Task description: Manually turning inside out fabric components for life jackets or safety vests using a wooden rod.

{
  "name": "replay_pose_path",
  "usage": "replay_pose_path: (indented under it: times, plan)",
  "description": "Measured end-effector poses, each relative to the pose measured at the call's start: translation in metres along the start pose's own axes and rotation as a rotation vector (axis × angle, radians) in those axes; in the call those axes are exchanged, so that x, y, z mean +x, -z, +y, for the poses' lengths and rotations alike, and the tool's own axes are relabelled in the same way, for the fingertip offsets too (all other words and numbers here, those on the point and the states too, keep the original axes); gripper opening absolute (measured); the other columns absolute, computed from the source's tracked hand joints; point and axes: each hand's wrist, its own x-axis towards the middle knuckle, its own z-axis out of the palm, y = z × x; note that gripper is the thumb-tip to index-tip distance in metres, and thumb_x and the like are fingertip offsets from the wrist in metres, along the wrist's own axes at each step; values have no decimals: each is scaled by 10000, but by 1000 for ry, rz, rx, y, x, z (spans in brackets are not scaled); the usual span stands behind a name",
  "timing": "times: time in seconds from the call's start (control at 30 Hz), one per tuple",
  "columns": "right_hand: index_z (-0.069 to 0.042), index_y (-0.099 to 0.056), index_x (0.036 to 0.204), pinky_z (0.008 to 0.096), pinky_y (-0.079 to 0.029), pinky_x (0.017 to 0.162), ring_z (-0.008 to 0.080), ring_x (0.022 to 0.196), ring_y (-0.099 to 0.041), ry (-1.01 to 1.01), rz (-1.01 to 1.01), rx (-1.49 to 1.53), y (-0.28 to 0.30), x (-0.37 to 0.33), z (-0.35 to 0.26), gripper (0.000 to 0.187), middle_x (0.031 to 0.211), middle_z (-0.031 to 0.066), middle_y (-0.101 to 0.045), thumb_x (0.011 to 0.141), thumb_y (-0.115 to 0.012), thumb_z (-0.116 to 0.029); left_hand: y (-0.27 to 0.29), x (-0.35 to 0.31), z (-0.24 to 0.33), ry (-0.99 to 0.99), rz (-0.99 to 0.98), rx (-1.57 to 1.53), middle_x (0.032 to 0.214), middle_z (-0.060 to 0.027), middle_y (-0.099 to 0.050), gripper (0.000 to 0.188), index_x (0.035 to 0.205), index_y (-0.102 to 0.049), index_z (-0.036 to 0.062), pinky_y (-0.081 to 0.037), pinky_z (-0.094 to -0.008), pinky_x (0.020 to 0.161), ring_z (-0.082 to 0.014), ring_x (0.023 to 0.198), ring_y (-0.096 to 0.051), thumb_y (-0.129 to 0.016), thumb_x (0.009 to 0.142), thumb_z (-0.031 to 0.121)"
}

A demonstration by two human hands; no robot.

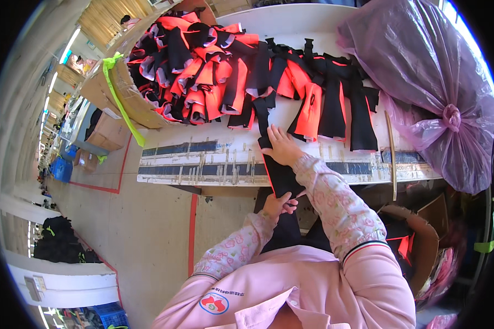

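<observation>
A long black fabric piece (281, 174) with an orange edge hangs over the front edge of the white table, its upper end reaching toward the heaped pieces. My left hand (278, 206) is closed on its lower end, below the table edge, with the thumb on top. Higher up, my right hand (282, 147) lies flat on the same piece where it crosses the tabletop, fingers stretched and apart. Just to the right of that hand are several black-and-orange pieces (331, 109) with black straps and buckles, laid side by side.
A big heap of similar pieces (208, 82) spills from a cardboard box (142, 104) at the table's left. A tied purple plastic bag (422, 66) bulges on the right, beside a thin wooden strip (391, 156). Below right stands an open carton (422, 241).
</observation>
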Motion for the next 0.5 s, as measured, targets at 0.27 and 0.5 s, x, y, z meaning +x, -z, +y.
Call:
replay_pose_path:
  times: [0.27,0.5]
  plan:
    - [-34,-372,1319,443,-247,1057,275,1309,-286,311,-167,-272,60,-160,-43,634,1405,142,-308,760,-603,-224,0,-14,7,-3,8,-279,686,-111,-620,199,826,-613,13,-508,-304,552,-152,452,-513,-577,848,207]
    - [-45,-601,862,328,-451,693,228,702,-574,87,508,232,60,-167,-5,181,732,63,-563,682,-616,-52,-50,-42,26,-59,-153,-229,726,-73,-616,327,896,-611,33,-499,-293,559,-165,577,-591,-490,909,336]
